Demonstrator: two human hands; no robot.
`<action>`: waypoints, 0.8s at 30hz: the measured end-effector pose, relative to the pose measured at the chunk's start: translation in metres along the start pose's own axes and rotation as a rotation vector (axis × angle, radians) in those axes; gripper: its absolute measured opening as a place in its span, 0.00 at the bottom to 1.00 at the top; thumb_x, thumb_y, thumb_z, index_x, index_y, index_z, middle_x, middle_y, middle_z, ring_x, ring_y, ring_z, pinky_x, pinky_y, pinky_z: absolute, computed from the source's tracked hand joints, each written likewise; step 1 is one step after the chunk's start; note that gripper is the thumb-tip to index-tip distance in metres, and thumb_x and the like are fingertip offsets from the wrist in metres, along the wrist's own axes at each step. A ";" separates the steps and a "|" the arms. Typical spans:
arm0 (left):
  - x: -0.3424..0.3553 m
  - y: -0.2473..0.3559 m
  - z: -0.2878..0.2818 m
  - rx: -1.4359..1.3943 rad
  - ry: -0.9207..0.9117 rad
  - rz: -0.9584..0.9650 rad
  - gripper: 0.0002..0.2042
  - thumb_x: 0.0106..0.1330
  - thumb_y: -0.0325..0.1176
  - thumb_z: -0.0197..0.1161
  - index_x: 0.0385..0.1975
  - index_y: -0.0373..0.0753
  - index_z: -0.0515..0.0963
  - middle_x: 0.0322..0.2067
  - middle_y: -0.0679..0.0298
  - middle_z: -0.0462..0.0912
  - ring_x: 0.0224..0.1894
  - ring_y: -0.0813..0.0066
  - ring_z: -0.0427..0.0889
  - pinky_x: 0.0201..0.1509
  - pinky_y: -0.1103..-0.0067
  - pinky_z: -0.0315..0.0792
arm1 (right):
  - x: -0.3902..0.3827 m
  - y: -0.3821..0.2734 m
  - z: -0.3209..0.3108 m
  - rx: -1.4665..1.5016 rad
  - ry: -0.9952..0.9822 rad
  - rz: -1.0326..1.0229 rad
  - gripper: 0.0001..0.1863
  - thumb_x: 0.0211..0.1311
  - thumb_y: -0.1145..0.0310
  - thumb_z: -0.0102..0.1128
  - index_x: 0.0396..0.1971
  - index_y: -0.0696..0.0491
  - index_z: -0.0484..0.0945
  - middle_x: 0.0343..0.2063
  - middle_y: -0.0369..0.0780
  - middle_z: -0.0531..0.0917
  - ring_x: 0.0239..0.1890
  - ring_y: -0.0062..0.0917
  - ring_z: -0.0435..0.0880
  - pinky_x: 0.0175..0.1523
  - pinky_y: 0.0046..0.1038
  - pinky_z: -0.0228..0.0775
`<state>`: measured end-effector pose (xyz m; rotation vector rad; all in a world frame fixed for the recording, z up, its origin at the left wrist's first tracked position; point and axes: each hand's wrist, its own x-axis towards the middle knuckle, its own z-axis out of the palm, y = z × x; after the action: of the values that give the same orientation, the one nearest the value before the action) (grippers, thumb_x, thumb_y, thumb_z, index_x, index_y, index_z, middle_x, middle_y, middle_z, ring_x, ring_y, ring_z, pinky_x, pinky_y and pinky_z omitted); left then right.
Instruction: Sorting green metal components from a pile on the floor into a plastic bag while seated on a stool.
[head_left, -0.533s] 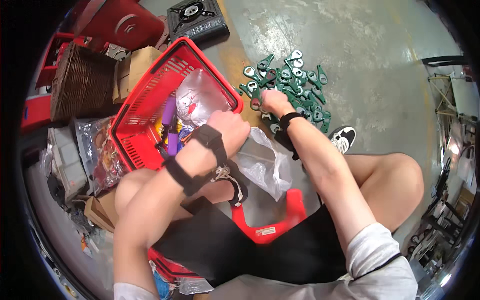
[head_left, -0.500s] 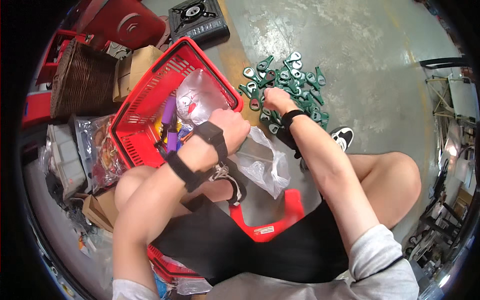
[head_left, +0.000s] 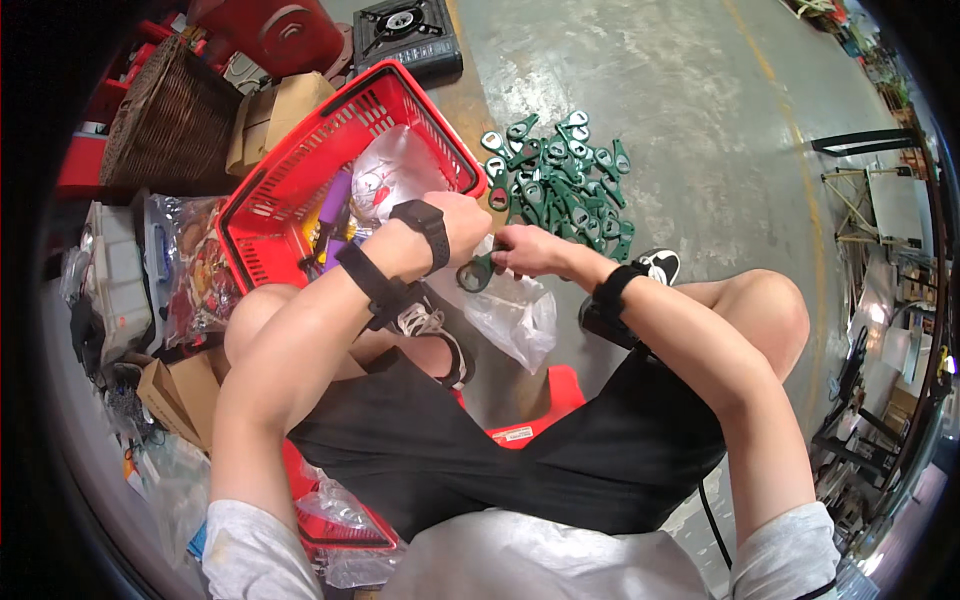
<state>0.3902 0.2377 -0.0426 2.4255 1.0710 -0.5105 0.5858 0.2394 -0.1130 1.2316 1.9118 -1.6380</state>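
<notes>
In my right hand (head_left: 532, 250), closed fingers grip a green bottle opener (head_left: 474, 277), its ring end pointing toward my left wrist. My left hand (head_left: 462, 226) is closed beside it, on the upper edge of a clear plastic bag (head_left: 515, 318) that hangs down below both hands; the fingertips themselves are hidden. Just beyond the hands, a heap of green bottle openers (head_left: 560, 190) lies spread on the floor.
To the left stands a red shopping basket (head_left: 262, 190) holding a clear bag and purple items. A portable gas stove (head_left: 400, 35) sits at the back, with a wicker basket (head_left: 170, 125) and a cardboard box (head_left: 265, 125) left of it. A red stool (head_left: 560, 390) shows between my legs.
My right hand has come back from the heap toward my left hand, now with a bottle opener in it. The left hand stays closed at the bag.
</notes>
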 end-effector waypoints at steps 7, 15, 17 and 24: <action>0.011 0.012 -0.003 -0.003 0.004 0.017 0.07 0.58 0.26 0.63 0.33 0.35 0.85 0.32 0.49 0.87 0.41 0.47 0.88 0.45 0.59 0.82 | 0.028 0.072 0.028 -0.326 0.270 -0.349 0.14 0.71 0.62 0.56 0.46 0.57 0.77 0.36 0.55 0.87 0.41 0.56 0.86 0.47 0.52 0.78; 0.029 0.004 -0.017 -0.042 0.334 -0.104 0.07 0.62 0.28 0.61 0.36 0.38 0.83 0.35 0.52 0.84 0.42 0.47 0.87 0.43 0.57 0.81 | 0.027 0.119 -0.002 -0.566 0.099 -0.212 0.17 0.69 0.61 0.54 0.52 0.52 0.79 0.44 0.51 0.88 0.49 0.48 0.87 0.51 0.49 0.80; 0.036 0.008 -0.029 -0.011 0.291 -0.137 0.07 0.62 0.28 0.61 0.35 0.38 0.84 0.35 0.52 0.84 0.42 0.48 0.87 0.44 0.57 0.81 | 0.008 0.123 -0.013 -0.689 0.144 -0.216 0.15 0.66 0.62 0.56 0.48 0.50 0.84 0.44 0.47 0.89 0.48 0.45 0.89 0.50 0.48 0.80; 0.056 0.018 -0.041 0.151 0.058 -0.130 0.07 0.60 0.28 0.63 0.31 0.36 0.88 0.30 0.50 0.89 0.37 0.48 0.91 0.40 0.60 0.84 | 0.002 0.131 -0.023 -0.836 0.051 -0.192 0.10 0.58 0.66 0.60 0.37 0.47 0.88 0.40 0.43 0.91 0.46 0.39 0.91 0.49 0.47 0.76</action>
<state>0.4462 0.2821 -0.0312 2.5253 1.2620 -0.5861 0.6929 0.2558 -0.1907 0.7512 2.4102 -0.6939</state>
